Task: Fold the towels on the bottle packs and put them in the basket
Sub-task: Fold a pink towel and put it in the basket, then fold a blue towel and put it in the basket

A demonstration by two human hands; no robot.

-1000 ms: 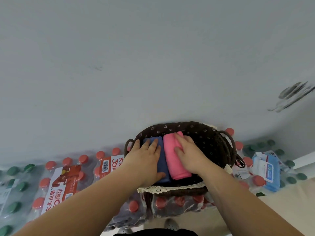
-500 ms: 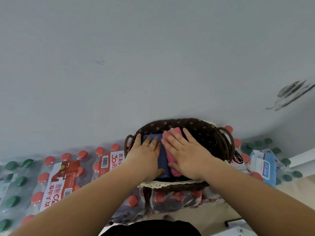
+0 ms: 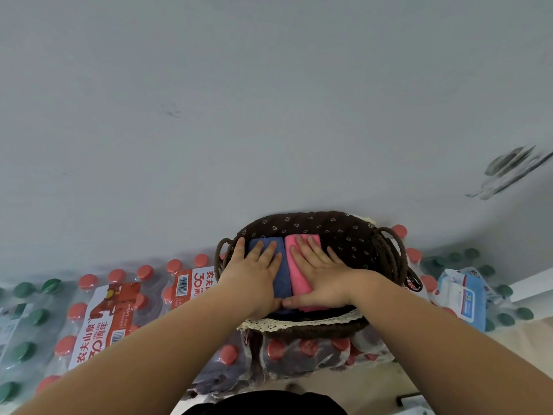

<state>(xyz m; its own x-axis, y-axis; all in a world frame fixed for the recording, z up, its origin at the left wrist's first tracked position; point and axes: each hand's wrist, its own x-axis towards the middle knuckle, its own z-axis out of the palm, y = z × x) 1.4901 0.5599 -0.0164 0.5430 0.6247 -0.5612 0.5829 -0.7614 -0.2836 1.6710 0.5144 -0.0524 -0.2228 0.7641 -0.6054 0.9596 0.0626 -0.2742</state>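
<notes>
Head view: left hand (image 3: 254,278) flat, fingers straight, on blue towel (image 3: 284,280); right hand (image 3: 324,280) likewise on pink towel (image 3: 297,277).
Handling: likely soft, light; pinch folded edges.

the basket (image 3: 389,259) is showing rough, matt brown woven fibre; its cloth lining (image 3: 344,235), dark with small pale flowers, is looking soft; the lace trim (image 3: 299,323) is looking cream and openwork; the blue towel (image 3: 282,286) and pink towel (image 3: 296,281) are looking like matt, fuzzy cloth; the bottle packs (image 3: 125,298) are gleaming in glossy clear plastic film, with smooth red caps (image 3: 145,271) and green caps (image 3: 37,316); the wall (image 3: 269,115) is looking matt grey
</notes>
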